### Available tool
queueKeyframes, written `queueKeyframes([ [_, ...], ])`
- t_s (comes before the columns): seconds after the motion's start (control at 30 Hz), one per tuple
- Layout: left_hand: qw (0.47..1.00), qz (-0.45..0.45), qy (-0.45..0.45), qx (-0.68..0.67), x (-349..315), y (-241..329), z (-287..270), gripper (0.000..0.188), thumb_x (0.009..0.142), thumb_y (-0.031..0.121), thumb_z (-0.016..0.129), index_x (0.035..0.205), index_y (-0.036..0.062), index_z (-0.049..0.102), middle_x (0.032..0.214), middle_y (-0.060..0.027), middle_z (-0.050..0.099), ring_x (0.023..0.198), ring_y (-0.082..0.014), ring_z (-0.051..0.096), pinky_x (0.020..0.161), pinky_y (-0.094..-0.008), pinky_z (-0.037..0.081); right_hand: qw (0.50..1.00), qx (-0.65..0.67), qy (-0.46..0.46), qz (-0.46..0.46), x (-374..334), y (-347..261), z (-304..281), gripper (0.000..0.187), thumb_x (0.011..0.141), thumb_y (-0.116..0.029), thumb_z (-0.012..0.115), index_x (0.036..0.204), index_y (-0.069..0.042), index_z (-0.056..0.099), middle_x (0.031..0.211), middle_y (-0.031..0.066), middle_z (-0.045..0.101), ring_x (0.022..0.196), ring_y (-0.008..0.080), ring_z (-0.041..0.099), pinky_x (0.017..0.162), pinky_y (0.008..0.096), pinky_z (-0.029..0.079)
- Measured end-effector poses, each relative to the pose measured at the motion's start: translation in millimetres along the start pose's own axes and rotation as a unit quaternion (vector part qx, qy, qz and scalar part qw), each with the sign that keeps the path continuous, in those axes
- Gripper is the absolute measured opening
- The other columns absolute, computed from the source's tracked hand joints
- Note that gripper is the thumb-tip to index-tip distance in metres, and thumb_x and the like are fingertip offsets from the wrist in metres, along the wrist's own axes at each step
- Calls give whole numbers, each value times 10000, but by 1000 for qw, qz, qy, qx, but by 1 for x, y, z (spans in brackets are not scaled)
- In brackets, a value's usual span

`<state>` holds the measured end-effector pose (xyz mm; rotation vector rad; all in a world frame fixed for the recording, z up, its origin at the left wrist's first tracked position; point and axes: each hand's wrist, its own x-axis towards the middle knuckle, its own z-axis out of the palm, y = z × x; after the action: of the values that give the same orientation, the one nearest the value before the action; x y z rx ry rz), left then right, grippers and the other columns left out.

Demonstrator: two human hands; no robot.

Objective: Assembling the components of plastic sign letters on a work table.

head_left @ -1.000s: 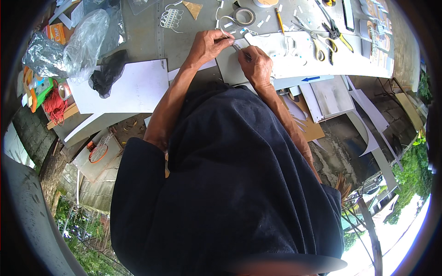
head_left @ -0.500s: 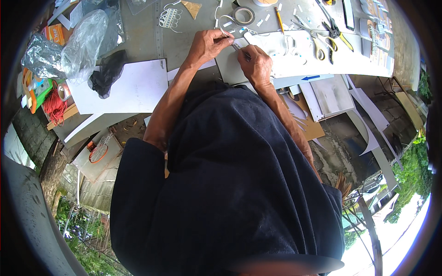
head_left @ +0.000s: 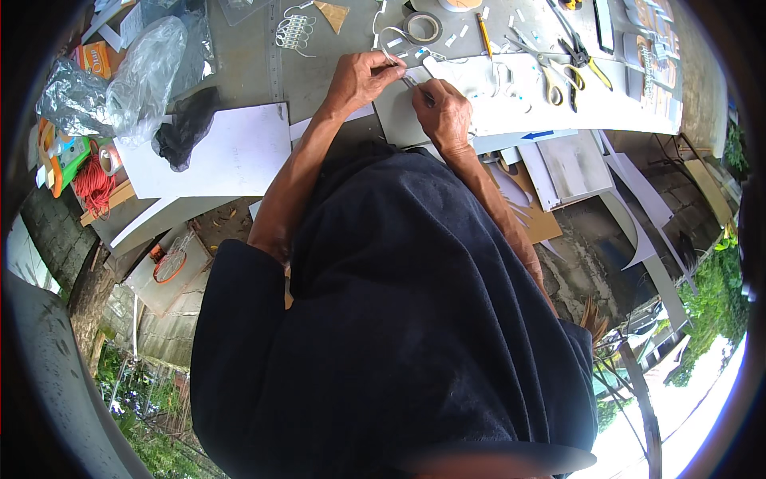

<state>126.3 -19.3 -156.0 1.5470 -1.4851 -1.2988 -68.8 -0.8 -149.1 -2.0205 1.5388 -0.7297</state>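
Nothing has visibly moved since the earlier frame: the left hand [head_left: 357, 84] pinches a wire [head_left: 381, 39] over the tabletop [head_left: 315, 84], left of the tape [head_left: 424, 40], probably steadying it; the right hand [head_left: 444, 112] curls closed around a slim tool [head_left: 410, 81] (kind unclear), seemingly for control.

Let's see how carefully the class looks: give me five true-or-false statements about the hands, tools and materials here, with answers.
1. The left hand holds thin white wire. True.
2. The right hand holds the scissors. False: the scissors lie to the right of the right hand.
3. The yellow pencil lies right of the grey tape roll. True.
4. The black bag lies right of both hands. False: the black bag lies left of them.
5. The red cord lies left of the black bag. True.
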Motion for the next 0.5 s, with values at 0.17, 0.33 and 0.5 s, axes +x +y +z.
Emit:
queueKeyframes([
  [0.17, 999, 24, 27, -13, 0, -1, 4, 200, 883, 220, 782, 997, 56, 784, 811, -82, 769, 714, -117, 715, 651, -274, 544, 1000, 2, 0, 0, 0, 0, 1, 95, 802, -127, 724, 774, -83, 645, 736, 97, 660, 691, 308, 670, 611, 423, 517],
  [0.33, 998, -14, 63, 10, 1, 9, 15, 179, 822, 186, 830, 949, 68, 782, 758, -85, 762, 673, -128, 734, 622, -265, 556, 1000, 4, 3, 1, 0, 0, 1, 100, 798, -124, 728, 760, -85, 643, 728, 91, 659, 685, 305, 669, 607, 421, 517],
  [0.5, 997, -29, 72, 30, 5, 5, 19, 214, 783, 197, 849, 940, 70, 778, 761, -81, 764, 654, -131, 729, 611, -263, 549, 1000, -14, -20, 15, 0, 0, 1, 77, 831, -152, 724, 826, -77, 706, 794, 109, 703, 701, 312, 695, 636, 407, 538],
])
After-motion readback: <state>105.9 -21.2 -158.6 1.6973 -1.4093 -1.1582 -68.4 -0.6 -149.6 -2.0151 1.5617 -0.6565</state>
